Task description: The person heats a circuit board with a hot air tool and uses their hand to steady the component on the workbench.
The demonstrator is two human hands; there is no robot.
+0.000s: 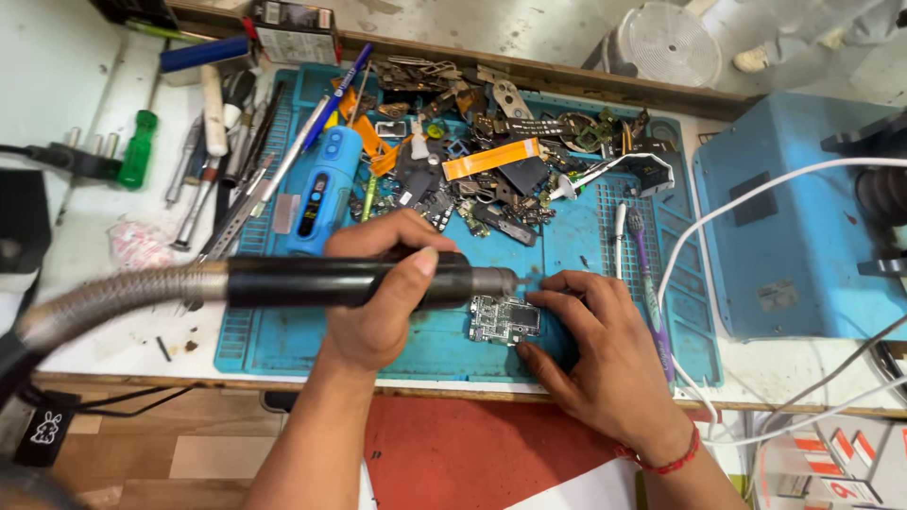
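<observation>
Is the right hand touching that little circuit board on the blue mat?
Touching. The head view shows the right hand with its fingertips pressed against the edges of the circuit board on the blue mat.

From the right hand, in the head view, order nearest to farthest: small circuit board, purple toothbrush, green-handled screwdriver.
1. Small circuit board: touching the right hand fingertips.
2. Purple toothbrush: just beside the hand, on the blue mat's right part.
3. Green-handled screwdriver: far left, off the mat.

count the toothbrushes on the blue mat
2: a white toothbrush and a purple toothbrush, side by side right of the right hand. More may hide in the parts pile.
</observation>
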